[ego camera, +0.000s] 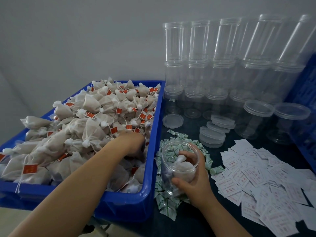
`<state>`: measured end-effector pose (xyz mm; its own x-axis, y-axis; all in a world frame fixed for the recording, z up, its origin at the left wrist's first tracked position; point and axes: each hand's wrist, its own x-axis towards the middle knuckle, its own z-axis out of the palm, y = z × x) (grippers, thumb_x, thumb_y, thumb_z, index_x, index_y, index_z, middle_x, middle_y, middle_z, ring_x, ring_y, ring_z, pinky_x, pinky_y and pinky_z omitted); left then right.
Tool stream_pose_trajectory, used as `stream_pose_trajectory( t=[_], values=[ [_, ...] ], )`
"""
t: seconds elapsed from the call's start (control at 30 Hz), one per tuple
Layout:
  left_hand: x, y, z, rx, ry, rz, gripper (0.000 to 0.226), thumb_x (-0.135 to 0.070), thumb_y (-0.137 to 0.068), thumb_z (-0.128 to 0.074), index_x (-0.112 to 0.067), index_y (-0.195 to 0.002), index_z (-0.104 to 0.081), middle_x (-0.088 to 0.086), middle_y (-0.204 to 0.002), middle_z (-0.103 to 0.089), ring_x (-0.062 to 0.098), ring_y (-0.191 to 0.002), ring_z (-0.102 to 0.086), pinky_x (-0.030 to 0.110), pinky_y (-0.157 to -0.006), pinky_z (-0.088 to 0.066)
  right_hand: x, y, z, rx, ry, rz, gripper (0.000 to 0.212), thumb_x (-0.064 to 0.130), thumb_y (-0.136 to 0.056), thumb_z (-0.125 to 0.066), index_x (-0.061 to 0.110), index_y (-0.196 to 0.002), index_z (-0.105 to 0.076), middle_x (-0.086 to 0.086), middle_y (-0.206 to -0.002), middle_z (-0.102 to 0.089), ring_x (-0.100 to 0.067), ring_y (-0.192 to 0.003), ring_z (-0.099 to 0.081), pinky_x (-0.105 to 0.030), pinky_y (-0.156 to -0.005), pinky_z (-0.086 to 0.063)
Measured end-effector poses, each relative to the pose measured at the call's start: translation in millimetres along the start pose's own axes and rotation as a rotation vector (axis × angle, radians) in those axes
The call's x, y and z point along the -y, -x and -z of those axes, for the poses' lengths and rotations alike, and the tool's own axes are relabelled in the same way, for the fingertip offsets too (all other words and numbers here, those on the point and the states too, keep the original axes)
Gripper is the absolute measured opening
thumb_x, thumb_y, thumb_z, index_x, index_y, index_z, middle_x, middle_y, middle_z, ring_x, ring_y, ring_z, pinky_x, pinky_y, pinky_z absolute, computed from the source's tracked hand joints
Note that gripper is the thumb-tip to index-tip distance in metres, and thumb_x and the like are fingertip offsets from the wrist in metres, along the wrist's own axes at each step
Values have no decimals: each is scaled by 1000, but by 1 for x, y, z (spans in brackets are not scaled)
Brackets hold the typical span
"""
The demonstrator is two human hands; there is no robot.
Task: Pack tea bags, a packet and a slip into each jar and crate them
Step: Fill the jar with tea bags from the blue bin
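Your right hand (pixel 193 183) grips open jar (pixel 179 166) over green packets (pixel 166 205), few tea bags inside. Left hand (pixel 135 144) buried in blue bin (pixel 153 134) of tea bags (pixel 89 117); fingers hidden, grip unclear. Packet, slip (pixel 253 178), lid, crating remain; many empty jars (pixel 198 69) wait.

head view, downward over table (pixel 222 224)

White paper slips (pixel 266 182) carry red print in framed boxes, too blurred to read. Red tags (pixel 30 169) on tea bags show faint marks, unreadable. Green-printed packets (pixel 168 205) illegible too.
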<state>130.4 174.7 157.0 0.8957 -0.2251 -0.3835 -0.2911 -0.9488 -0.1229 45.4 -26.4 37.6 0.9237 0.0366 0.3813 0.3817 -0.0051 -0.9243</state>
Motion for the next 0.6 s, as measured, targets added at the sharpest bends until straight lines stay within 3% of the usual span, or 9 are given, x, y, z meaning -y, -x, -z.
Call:
stream_pose_trajectory(
  t=[0.1,0.2,0.33,0.43,0.6],
  values=[
    [0,1,3,-56,17,-10,24,-34,-82,-69,-18,-101,-70,-5,-78,-60,15,-75,-58,28,-66,-47,-1,1,1,-1,-2,-3,97,33,-56,-84,47,-139,-37,12,-120,-59,-13,-118,-57,-24,-98,-48],
    [3,1,5,-129,31,-1,15,-27,-84,-68,-17,-93,-70,-7,-69,-54,15,-72,-56,32,-70,-52,-2,2,1,7,-9,-4,97,34,-56,-84,49,-138,-37,11,-121,-58,-12,-119,-56,-27,-100,-49],
    [5,3,5,-147,97,-15,15,-25,-85,-67,-15,-95,-71,-4,-77,-58,16,-75,-57,30,-70,-51,-2,0,0,-1,-10,1,95,34,-56,-85,54,-137,-39,10,-121,-59,-12,-119,-57,-24,-97,-48],
    [7,3,7,-166,146,-27,10,-26,-86,-67,-16,-85,-67,-1,-80,-60,14,-73,-54,26,-67,-44,-1,0,0,-7,-13,12,94,35,-56,-85,58,-135,-39,8,-121,-59,-13,-119,-57,-22,-97,-47],
    [11,9,12,-258,251,-39,32,-24,-90,-63,-19,-62,-49,-3,-68,-50,9,-61,-44,21,-55,-32,-1,0,0,-1,-3,18,95,36,-55,-85,56,-136,-38,10,-121,-59,-14,-121,-56,-28,-102,-47]
  ],
)
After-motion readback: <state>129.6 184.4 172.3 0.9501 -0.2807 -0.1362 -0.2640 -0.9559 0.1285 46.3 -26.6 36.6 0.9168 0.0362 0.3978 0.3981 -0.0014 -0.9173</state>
